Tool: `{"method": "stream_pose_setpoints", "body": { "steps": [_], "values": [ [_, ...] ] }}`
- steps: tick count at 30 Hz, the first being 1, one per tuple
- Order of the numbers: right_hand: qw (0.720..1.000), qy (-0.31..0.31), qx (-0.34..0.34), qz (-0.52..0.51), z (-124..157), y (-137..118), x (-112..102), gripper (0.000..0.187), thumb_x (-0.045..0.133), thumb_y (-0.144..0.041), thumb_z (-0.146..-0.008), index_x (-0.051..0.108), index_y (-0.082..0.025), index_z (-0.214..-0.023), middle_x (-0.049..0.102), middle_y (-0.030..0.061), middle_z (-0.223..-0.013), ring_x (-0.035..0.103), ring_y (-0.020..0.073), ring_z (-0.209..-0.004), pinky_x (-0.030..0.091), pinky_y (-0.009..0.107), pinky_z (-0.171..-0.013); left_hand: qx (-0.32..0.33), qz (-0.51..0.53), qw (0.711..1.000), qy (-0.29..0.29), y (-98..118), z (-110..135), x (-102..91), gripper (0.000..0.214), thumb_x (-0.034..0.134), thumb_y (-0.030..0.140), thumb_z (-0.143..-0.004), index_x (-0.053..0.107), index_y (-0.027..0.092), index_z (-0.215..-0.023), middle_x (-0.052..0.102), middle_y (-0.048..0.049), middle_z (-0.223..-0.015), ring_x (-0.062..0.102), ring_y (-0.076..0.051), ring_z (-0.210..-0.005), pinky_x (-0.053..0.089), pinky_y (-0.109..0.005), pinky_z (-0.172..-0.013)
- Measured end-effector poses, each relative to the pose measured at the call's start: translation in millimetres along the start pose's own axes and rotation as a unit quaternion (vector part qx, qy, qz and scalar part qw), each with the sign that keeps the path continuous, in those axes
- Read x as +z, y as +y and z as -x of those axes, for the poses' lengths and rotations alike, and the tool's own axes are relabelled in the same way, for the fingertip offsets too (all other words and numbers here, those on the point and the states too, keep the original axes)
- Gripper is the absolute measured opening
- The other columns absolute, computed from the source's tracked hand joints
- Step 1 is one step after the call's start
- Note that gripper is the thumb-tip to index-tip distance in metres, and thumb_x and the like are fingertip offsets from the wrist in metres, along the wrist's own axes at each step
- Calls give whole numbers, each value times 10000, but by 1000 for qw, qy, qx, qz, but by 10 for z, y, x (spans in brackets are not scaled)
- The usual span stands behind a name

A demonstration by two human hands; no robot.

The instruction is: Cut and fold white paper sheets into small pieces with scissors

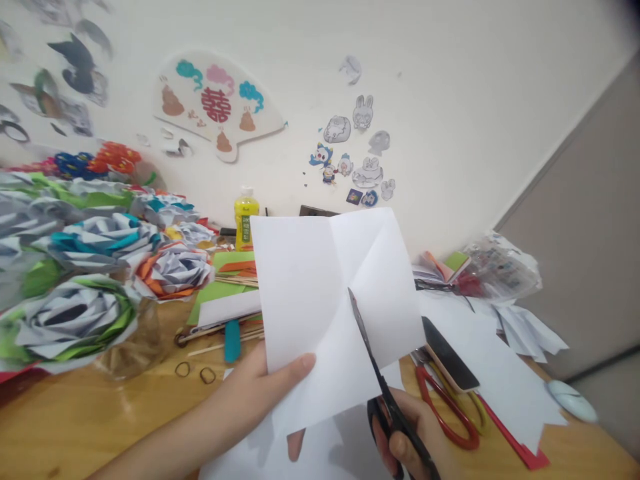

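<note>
A creased sheet of white paper is held up over the table, a slit running into it from the lower right edge. My left hand pinches its lower left part, thumb in front and the other fingers mostly hidden behind. In my right hand are black-handled scissors. One blade lies in front of the paper along the cut, its tip near the sheet's middle; the other blade is hidden behind. More white paper lies on the table below.
Paper roses crowd the left side. Behind the sheet stands a yellow bottle. Thin sticks and two rubber bands lie on the wooden table. To the right are a phone, red-handled scissors and a white mouse.
</note>
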State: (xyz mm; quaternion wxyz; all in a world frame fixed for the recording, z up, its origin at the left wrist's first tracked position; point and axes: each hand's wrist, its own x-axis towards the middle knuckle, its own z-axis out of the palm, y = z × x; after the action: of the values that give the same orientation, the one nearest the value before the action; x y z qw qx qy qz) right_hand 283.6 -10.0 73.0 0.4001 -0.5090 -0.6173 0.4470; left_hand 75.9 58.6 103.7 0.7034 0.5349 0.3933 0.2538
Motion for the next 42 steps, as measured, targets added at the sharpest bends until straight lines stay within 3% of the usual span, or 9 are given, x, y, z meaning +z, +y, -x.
{"method": "stream_pose_setpoints", "body": {
  "steps": [11,15,18,22,25,28,32,36,42],
  "values": [
    [999,9,26,-21,-1,48,-6,512,543,-680,-572,461,-176,-541,401,-48,-438,313,55,-372,214,195,-357,-6,-43,999,20,-11,-12,-6,386,525,514,-707,584,134,-730,606,-11,-354,549,-154,-350,395,-219,-381],
    [997,38,26,-63,-24,188,11,515,628,-647,-513,559,-155,-647,390,-63,-474,324,48,-375,214,192,-358,27,-60,995,80,61,30,-64,446,697,438,-566,586,173,-907,727,-60,-819,655,-251,-764,504,-281,-617],
    [996,52,5,-78,-38,287,16,592,661,-600,-518,599,-141,-887,379,-73,-478,286,47,-372,222,196,-352,60,40,989,129,95,45,-125,541,699,456,-544,558,180,-988,670,-73,-1038,616,-285,-916,509,-318,-706],
    [998,-14,18,-66,-35,265,-10,601,653,-569,-561,560,-140,-971,398,-65,-502,301,53,-388,236,194,-358,60,88,970,218,130,15,-175,566,664,462,-592,531,166,-1057,652,-105,-1072,624,-298,-904,517,-365,-716],
    [998,-55,8,-24,-22,143,-41,485,549,-614,-643,557,-148,-776,422,-44,-496,341,61,-391,242,192,-360,67,19,961,268,162,4,-154,509,652,450,-618,548,159,-1022,634,-119,-1103,617,-297,-924,522,-368,-722],
    [997,-77,-14,3,-22,50,-59,500,456,-659,-673,493,-165,-610,407,-32,-460,343,67,-389,235,193,-355,82,-16,950,302,192,25,-96,425,632,419,-642,566,165,-976,662,-108,-1049,630,-283,-901,530,-351,-713],
    [995,-101,-19,14,-43,43,-57,536,410,-677,-688,516,-152,-690,425,-20,-467,332,75,-400,231,196,-363,76,-44,942,325,223,50,-43,343,634,378,-639,587,181,-917,691,-87,-983,641,-267,-878,532,-314,-712],
    [994,-104,-19,14,-49,67,-54,493,440,-660,-682,499,-173,-631,432,-19,-463,318,73,-397,215,203,-361,57,-49,944,321,240,46,-35,349,631,379,-642,586,169,-918,702,-92,-940,659,-260,-820,543,-290,-642],
    [997,-79,-1,-10,-42,95,-35,473,502,-652,-649,483,-179,-638,418,-53,-446,305,46,-354,214,180,-335,43,-45,946,319,229,36,-59,363,629,361,-655,574,151,-947,699,-104,-937,663,-252,-804,545,-282,-618]
  ]
}}
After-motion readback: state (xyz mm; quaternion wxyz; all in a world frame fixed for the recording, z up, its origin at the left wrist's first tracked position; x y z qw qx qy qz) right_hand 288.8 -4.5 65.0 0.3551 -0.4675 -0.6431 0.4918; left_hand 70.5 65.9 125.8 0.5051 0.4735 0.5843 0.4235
